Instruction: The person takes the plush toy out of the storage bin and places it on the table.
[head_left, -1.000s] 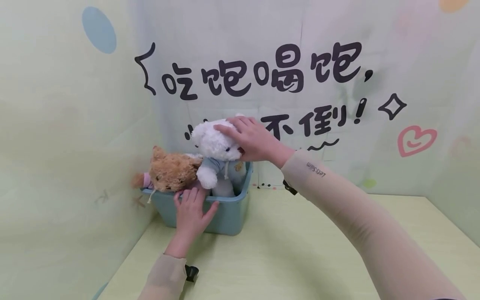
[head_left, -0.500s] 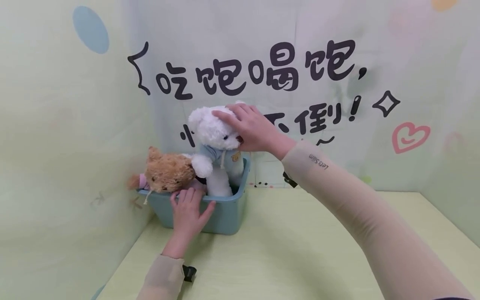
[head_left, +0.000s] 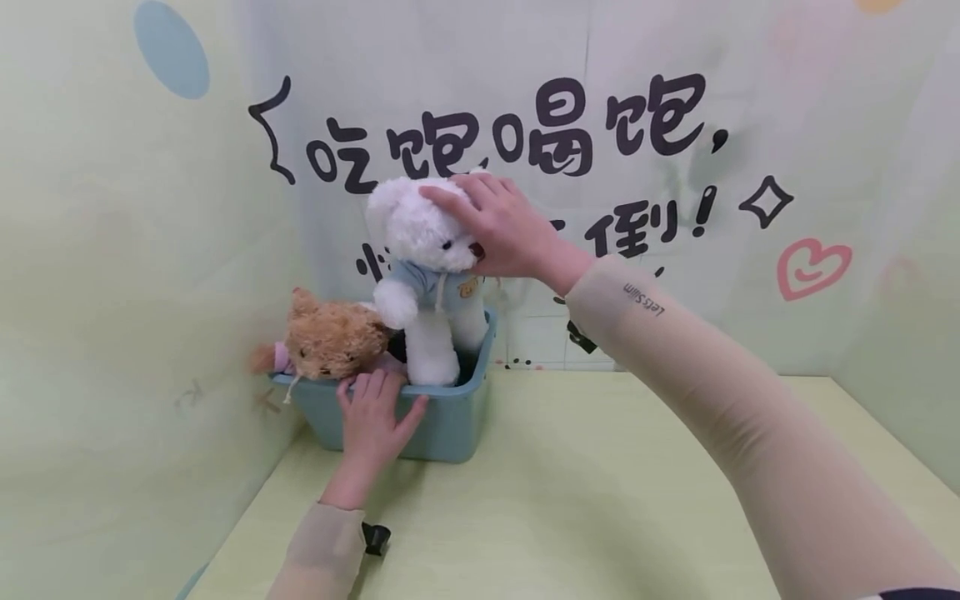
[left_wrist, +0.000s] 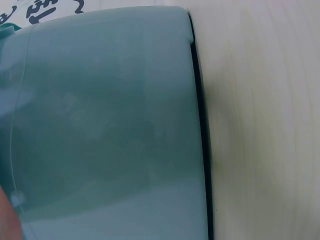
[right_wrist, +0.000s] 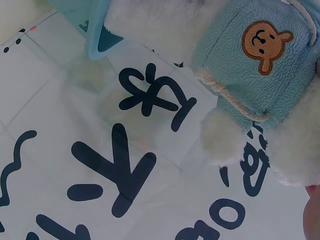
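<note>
My right hand (head_left: 512, 227) grips a white plush bear (head_left: 422, 223) by its head, fingers over the top and thumb side across the front. The bear stands upright over the right part of a blue-green plastic bin (head_left: 446, 427), its feet at rim height. It wears a light blue sweater (right_wrist: 235, 70) with a small brown bear patch. My left hand (head_left: 373, 421) holds the bin's front rim, fingers hooked over it and thumb outside. Beside those fingers a brown teddy bear (head_left: 336, 340) in pink lies in the bin, its head above the rim. The bin's side wall (left_wrist: 110, 115) fills the left wrist view.
The bin stands on a pale wooden table (head_left: 585, 483), near the left wall. A backdrop (head_left: 645, 50) with large black lettering hangs behind the table. Dark camera mounts sit on both wrists.
My right hand has lifted the white bear upward, so its legs now show above the bin's rim. My left hand keeps its place on the rim, and the head view has shifted slightly.
</note>
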